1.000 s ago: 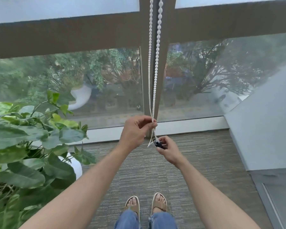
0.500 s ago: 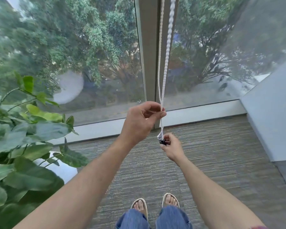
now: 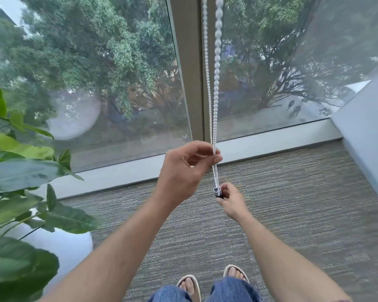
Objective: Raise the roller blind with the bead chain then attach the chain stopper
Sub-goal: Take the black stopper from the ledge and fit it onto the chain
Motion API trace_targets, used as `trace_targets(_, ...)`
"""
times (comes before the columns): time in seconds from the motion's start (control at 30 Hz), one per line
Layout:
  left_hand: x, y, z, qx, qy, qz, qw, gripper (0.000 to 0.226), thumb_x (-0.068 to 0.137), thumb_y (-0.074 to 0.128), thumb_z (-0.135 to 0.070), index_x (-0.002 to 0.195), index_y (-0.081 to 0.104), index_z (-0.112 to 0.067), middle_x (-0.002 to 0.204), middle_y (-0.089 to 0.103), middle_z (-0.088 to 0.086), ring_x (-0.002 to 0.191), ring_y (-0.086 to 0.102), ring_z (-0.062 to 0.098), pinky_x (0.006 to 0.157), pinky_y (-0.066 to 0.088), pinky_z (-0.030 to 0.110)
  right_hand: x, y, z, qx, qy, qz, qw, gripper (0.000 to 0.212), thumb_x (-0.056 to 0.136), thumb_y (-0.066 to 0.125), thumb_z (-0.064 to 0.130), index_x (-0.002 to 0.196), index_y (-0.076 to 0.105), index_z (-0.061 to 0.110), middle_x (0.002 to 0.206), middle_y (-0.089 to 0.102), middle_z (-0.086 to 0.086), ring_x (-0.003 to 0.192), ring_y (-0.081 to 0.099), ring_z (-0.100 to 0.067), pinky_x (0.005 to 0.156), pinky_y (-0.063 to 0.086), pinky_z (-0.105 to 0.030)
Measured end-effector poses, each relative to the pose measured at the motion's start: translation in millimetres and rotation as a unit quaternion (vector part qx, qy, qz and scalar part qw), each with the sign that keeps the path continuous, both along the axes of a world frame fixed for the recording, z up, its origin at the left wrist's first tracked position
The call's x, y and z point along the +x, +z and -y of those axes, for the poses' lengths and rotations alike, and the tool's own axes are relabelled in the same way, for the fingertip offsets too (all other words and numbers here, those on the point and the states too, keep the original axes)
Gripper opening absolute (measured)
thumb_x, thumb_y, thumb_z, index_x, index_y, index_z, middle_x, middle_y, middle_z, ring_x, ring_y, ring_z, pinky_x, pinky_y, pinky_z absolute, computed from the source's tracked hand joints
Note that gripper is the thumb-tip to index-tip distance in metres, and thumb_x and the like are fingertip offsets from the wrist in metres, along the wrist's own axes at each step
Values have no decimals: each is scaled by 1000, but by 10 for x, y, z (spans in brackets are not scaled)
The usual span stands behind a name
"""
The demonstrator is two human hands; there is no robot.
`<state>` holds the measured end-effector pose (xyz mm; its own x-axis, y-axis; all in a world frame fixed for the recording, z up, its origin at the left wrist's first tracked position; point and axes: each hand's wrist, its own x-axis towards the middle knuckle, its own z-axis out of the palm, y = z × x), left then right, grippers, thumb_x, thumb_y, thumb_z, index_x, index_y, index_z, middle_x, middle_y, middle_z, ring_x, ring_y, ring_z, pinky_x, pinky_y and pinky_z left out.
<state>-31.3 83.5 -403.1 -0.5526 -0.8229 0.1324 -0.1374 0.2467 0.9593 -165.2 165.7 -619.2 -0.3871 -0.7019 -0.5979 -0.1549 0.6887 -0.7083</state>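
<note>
Left hand [image 3: 184, 171] pinching both strands of the bead chain [image 3: 217, 68] between thumb and fingertips, just above the sill line. Right hand [image 3: 230, 199] lower down, fingers curled round a small dark chain stopper [image 3: 218, 192] at the bottom loop of the chain. Chain running taut from top of view, down in front of the window mullion [image 3: 188, 68], through the left pinch and into the stopper. Blind itself out of view; glass bare as far up as visible, so raising judged done or nearly so.

Step in hand, as judged: seating the stopper on the chain. To do well: keep left pinch firm so strands stay parallel and tensioned, line a bead up with the stopper slot, press closed with right thumb, avoid twisting the loop. Risk: bead slipping out of the slot if tension drops. Whether the stopper is already clipped shut cannot be told, too small.

Versus half a second back: same grips on both hands, left still above right, chain still taut. View tilted slightly, potted plant [image 3: 20, 171] and white pot [image 3: 59, 245] sitting lower left, more carpet [image 3: 292, 203] visible. Right hand marginally lower relative to left, gap of chain between hands a touch longer.
</note>
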Motion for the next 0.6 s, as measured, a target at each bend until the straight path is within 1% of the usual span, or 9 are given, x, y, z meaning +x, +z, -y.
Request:
trace_targets(0.1, -7, -83, 4, -3, -2, -17, 1000, 15, 81, 77, -16, 88, 73, -28, 88, 76, -2, 79, 73, 20, 76, 60, 33, -13, -206, -16, 1, 8, 6, 1000, 27, 90, 66, 5, 110, 55, 21, 112, 66, 2, 109, 62, -20, 103, 49, -43)
trace_targets(0.23, -21, -167, -10, -9, -5, -23, 1000, 17, 79, 78, -13, 89, 74, -27, 86, 77, 0, 80, 74, 21, 78, 60, 37, -20, -403, -1, -3, 17, -3, 1000, 28, 91, 65, 5, 112, 56, 21, 114, 67, 3, 111, 62, -19, 104, 48, -43)
trace_targets(0.3, -14, -201, 5, -19, -7, -22, 1000, 16, 79, 78, -13, 89, 74, -25, 85, 77, 0, 79, 73, 20, 78, 60, 35, -11, -456, 32, -1, 26, -6, 1000, 31, 91, 64, 5, 115, 56, 23, 120, 66, 2, 114, 61, -18, 105, 47, -41)
trace_targets(0.43, -4, -208, 26, -25, -6, -9, 1000, 19, 79, 78, -15, 86, 73, -32, 83, 76, -10, 77, 73, 14, 77, 59, 30, -10, -419, 118, 21, 73, -26, 997, 31, 90, 65, 4, 115, 57, 22, 125, 63, 2, 115, 57, -14, 104, 42, -37)
trace_targets(0.47, -2, -203, 26, -27, -7, -2, 1000, 19, 80, 78, -14, 86, 73, -31, 83, 76, -10, 77, 73, 13, 76, 59, 29, -20, -379, 134, 22, 83, -34, 996, 35, 90, 65, 2, 118, 57, 21, 128, 63, 2, 119, 56, -15, 105, 41, -35)
trace_targets(0.53, 11, -191, 24, -24, -9, 10, 1000, 13, 80, 78, -13, 88, 74, -23, 83, 76, -7, 77, 72, 12, 75, 59, 28, -44, -223, 150, 17, 90, -42, 995, 44, 90, 65, -1, 127, 54, 19, 134, 60, -1, 125, 55, -17, 108, 41, -34)
trace_targets(0.6, 24, -168, 24, -20, -5, 27, 999, 9, 81, 78, -12, 89, 75, -13, 83, 76, -5, 77, 72, 11, 75, 58, 26, -60, 20, 163, -2, 81, -43, 996, 47, 91, 63, 2, 133, 51, 19, 138, 58, 0, 124, 55, -17, 105, 43, -32)
